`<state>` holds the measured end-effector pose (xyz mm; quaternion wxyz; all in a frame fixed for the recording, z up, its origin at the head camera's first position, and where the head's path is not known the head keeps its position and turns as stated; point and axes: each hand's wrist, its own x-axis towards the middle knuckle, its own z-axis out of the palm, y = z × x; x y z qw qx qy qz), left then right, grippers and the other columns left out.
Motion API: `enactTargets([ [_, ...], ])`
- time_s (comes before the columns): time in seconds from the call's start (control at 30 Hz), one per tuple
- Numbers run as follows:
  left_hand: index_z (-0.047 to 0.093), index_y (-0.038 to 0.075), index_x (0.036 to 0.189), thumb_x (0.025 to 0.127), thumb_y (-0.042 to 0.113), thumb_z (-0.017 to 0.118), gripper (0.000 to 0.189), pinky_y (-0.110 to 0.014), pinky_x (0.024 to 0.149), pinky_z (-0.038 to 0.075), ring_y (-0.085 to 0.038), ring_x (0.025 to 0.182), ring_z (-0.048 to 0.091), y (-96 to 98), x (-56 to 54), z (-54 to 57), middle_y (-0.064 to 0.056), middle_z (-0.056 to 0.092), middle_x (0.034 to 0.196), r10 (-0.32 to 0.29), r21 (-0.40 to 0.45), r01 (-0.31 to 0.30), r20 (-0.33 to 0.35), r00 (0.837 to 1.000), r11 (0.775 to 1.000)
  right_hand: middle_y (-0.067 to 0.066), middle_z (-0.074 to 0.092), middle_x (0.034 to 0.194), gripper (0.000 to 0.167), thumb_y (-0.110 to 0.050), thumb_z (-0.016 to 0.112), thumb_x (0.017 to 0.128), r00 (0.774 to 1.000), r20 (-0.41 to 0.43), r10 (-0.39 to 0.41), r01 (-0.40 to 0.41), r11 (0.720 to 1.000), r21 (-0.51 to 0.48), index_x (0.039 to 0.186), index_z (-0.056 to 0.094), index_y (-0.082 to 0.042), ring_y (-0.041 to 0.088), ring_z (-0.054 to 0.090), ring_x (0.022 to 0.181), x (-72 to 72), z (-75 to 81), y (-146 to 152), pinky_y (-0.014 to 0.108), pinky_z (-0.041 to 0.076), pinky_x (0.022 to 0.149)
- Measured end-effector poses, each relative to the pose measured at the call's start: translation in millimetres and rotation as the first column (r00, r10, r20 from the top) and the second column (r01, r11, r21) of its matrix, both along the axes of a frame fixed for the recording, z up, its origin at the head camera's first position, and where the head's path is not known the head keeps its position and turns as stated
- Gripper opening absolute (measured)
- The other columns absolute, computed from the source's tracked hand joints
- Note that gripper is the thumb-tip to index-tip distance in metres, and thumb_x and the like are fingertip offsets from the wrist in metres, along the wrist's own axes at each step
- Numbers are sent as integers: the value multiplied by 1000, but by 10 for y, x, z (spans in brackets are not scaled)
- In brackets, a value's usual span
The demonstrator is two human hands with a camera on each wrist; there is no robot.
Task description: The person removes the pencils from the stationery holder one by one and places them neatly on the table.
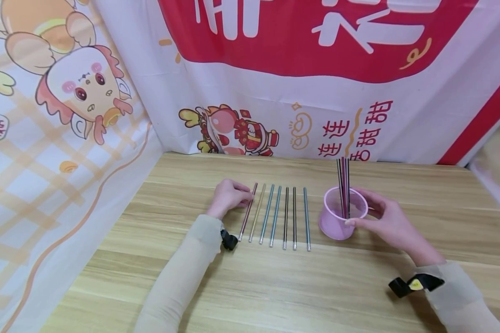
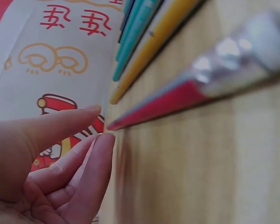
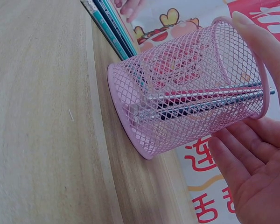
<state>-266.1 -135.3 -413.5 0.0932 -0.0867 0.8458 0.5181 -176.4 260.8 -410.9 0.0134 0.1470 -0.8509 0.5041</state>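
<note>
Head view: pick-up stage judged in hand, pinch unconfirmed

Setting: printed cloth (image 1: 250, 90) at back; wood-grain tabletop (image 1: 296, 296) fwd of it, bearing all loose items.

Person: pale left sleeve (image 1: 183, 273) and right sleeve (image 1: 462, 296) in view, each w/ a black strap nr wrist.

Hands: right hand (image 1: 387, 222) grips pink mesh pencil cup (image 1: 335, 226), thumb at near rim, fingers bent round far R side. Left hand (image 1: 229, 198) at L end of row, fingers part bent; L wrist view shows thumb & forefinger parted w/ nothing pinched btwn. Tips just beside far end of dark red pencil (image 1: 246, 215); whether they touch, cannot tell.

Stock: cup sits R of row, holding a bunch of pencils (image 1: 343, 185), dark & red among them; exact no. not readable. Seven lie out, approx. parallel, metal-ferruled ends twd person. L to R: dark red, yellow pencil (image 1: 257, 212), two teal pencils (image 1: 267, 214), two black pencils (image 1: 285, 217), one teal-blue pencil (image 1: 306, 219), last one nearest cup.

Assessment: step in hand reads as taking up dark red pencil w/ cup steadied. Next move calls for closing thumb & forefinger on shaft, lifting w/o nudging yellow neighbour, cup held steady.
</note>
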Motion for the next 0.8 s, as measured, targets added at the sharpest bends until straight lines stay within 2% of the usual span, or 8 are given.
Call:
enactTargets([
  [0.13,76,2,112,87,12,83,28,-35,78,63,-24,85,73,5,11,84,-11,72,103,-4,10,4,-32,999,1000,22,53,144,79,-16,87,84,1000,3,-10,10,1000,2,150,46,-1,31,55,126,-4,-10,1,9,45,96],
  [0.37,76,9,114,86,21,85,32,-37,83,61,-23,90,73,99,59,262,-4,73,103,-19,43,24,-100,995,999,23,54,143,78,-13,86,84,1000,-24,3,-3,1000,-15,150,47,0,3,55,119,-9,-35,10,9,45,96],
  [0.6,75,10,118,88,23,84,34,-44,89,60,-23,94,72,318,141,372,-4,74,104,-81,121,107,-201,976,987,22,53,144,79,-15,86,84,1000,-15,-4,4,1000,-1,151,46,-1,11,56,122,-6,-29,15,9,45,95],
  [0.8,75,12,117,87,25,85,34,-34,86,60,-14,94,70,571,198,414,0,74,105,-132,100,163,-261,956,982,22,53,144,79,-14,87,84,1000,-18,0,0,1000,5,151,46,-1,21,55,125,-8,-24,14,9,45,96],
])
